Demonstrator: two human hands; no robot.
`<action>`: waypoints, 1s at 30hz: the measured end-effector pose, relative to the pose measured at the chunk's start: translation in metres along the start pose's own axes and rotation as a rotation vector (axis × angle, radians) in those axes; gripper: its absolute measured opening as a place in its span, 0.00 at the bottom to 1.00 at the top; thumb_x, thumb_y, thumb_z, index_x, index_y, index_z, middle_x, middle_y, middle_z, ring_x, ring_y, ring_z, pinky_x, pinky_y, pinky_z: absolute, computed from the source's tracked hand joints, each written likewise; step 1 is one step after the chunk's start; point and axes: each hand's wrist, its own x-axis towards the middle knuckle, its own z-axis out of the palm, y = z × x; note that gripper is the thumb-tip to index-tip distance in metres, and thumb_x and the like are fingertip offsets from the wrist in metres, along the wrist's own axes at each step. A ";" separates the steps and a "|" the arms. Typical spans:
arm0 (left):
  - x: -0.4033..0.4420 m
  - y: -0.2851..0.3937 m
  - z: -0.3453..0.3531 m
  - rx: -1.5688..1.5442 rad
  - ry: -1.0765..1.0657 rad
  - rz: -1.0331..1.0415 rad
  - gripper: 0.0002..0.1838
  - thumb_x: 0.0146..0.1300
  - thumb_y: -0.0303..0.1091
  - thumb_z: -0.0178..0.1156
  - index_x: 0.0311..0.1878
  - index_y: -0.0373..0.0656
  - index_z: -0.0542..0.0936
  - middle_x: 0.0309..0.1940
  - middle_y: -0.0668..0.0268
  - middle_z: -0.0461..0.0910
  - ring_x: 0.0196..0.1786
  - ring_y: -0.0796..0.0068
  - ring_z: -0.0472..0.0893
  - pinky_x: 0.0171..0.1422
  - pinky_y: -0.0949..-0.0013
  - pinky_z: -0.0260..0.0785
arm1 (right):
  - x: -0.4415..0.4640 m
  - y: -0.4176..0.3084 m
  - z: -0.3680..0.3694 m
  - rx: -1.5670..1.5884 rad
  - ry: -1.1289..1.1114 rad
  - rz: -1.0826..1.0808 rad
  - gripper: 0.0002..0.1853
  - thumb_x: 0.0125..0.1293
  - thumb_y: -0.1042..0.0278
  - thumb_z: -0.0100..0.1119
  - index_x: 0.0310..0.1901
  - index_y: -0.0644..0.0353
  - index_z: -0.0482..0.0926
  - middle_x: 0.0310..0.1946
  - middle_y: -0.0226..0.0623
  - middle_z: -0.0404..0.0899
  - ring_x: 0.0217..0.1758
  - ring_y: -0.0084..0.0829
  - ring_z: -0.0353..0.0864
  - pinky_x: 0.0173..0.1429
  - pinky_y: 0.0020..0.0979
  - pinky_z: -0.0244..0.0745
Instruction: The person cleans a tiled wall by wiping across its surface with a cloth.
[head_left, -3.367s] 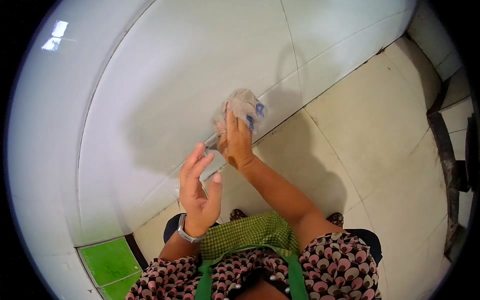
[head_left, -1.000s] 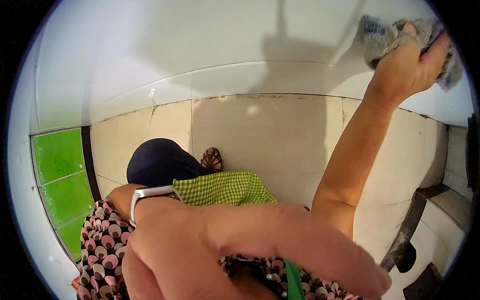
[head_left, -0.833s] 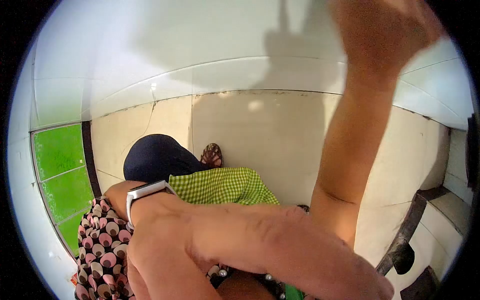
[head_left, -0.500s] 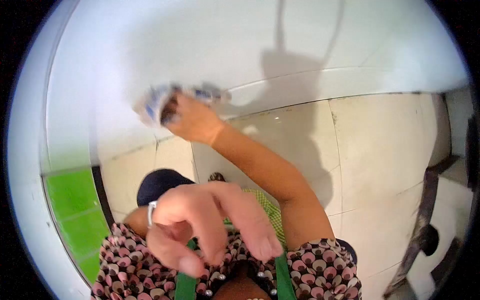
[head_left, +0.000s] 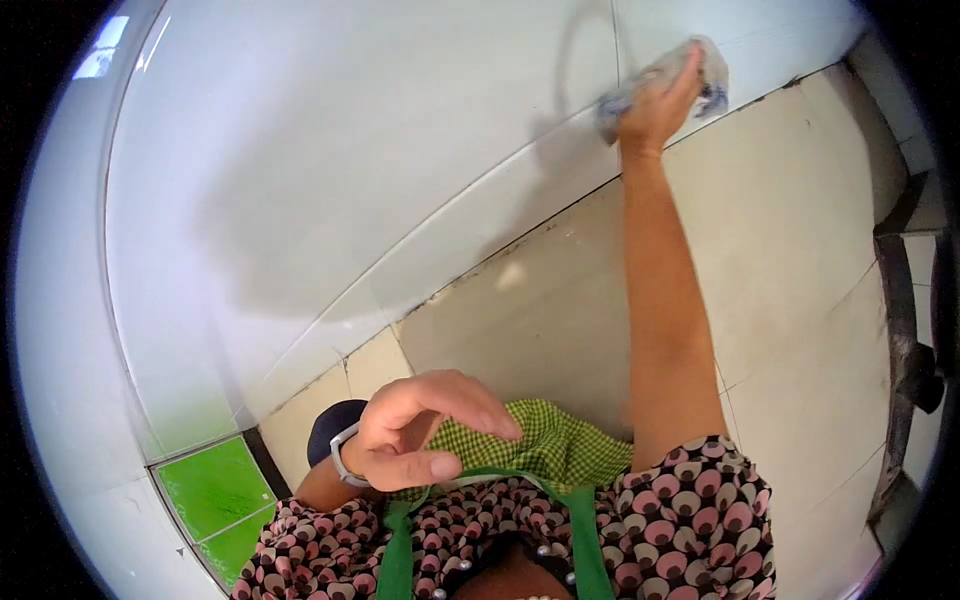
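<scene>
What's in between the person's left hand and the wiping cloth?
In the head view, shaded cream floor, then the bottom strip of the white wall, lie between the left hand and the cloth. No loose object shows there.

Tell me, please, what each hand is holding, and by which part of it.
The right hand holds a bunched greyish cloth about its middle, with cloth showing on both sides of the hand. The left hand holds nothing.
</scene>
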 end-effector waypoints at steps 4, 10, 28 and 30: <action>0.016 -0.008 0.005 -0.067 0.092 -0.126 0.15 0.60 0.25 0.56 0.50 0.33 0.71 0.45 0.51 0.77 0.52 0.58 0.77 0.58 0.57 0.68 | 0.030 0.051 -0.010 -0.048 0.047 0.332 0.30 0.59 0.77 0.41 0.66 0.70 0.55 0.66 0.56 0.56 0.70 0.50 0.54 0.72 0.40 0.48; 0.015 -0.024 0.009 0.089 0.268 -0.138 0.12 0.64 0.28 0.52 0.49 0.34 0.71 0.44 0.52 0.77 0.49 0.60 0.77 0.56 0.58 0.69 | -0.097 -0.003 0.027 0.009 0.032 0.315 0.35 0.66 0.58 0.44 0.69 0.68 0.47 0.69 0.59 0.47 0.73 0.57 0.43 0.75 0.48 0.37; -0.004 -0.059 -0.049 -0.607 1.287 -0.300 0.12 0.64 0.25 0.50 0.50 0.31 0.71 0.46 0.59 0.74 0.50 0.67 0.76 0.57 0.69 0.71 | -0.106 -0.012 0.019 -0.040 -0.113 0.186 0.34 0.64 0.67 0.42 0.68 0.74 0.45 0.66 0.67 0.49 0.70 0.61 0.47 0.74 0.48 0.41; -0.026 -0.066 -0.065 -0.603 1.293 -0.285 0.12 0.65 0.25 0.49 0.50 0.31 0.70 0.47 0.59 0.74 0.50 0.67 0.76 0.58 0.69 0.71 | -0.098 0.011 0.018 -0.078 -0.055 0.112 0.34 0.64 0.66 0.41 0.68 0.75 0.46 0.66 0.66 0.50 0.70 0.60 0.48 0.73 0.47 0.42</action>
